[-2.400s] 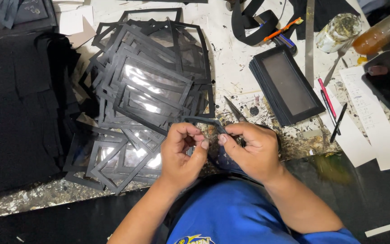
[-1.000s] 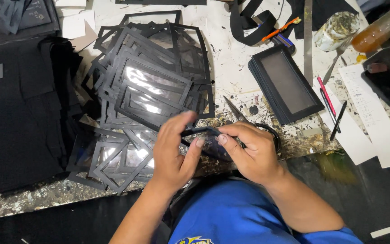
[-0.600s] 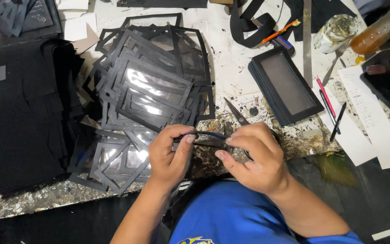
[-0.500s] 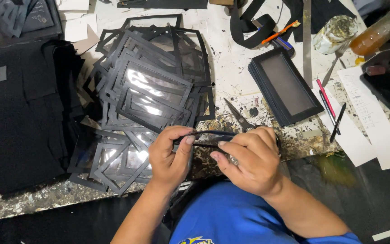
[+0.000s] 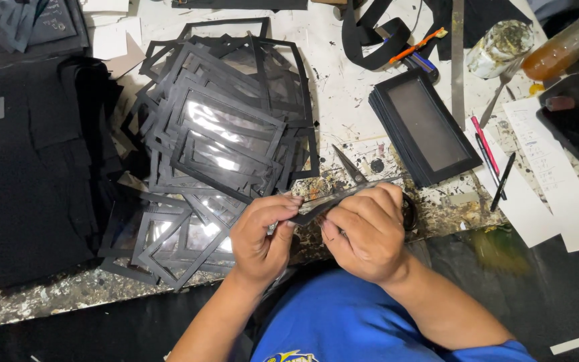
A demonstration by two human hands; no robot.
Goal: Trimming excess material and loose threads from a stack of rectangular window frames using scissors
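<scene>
Left hand (image 5: pixel 259 234) and right hand (image 5: pixel 364 231): fingers of both pinched together on one thin black frame piece (image 5: pixel 316 206), held edge-on at near centre over the table edge. One pair of scissors (image 5: pixel 353 171) lies just beyond. Far left: frame heap (image 5: pixel 226 134), too many to count. Far right: one neat frame stack (image 5: pixel 427 127), two pens (image 5: pixel 490 157).

table (image 5: pixel 343 100): white, paint-spattered | heap of black frames (image 5: pixel 229 134) | black fabric (image 5: pixel 28 167) | scissors (image 5: pixel 353 171) | pens (image 5: pixel 490 157) | paper sheets (image 5: pixel 544 167)
</scene>
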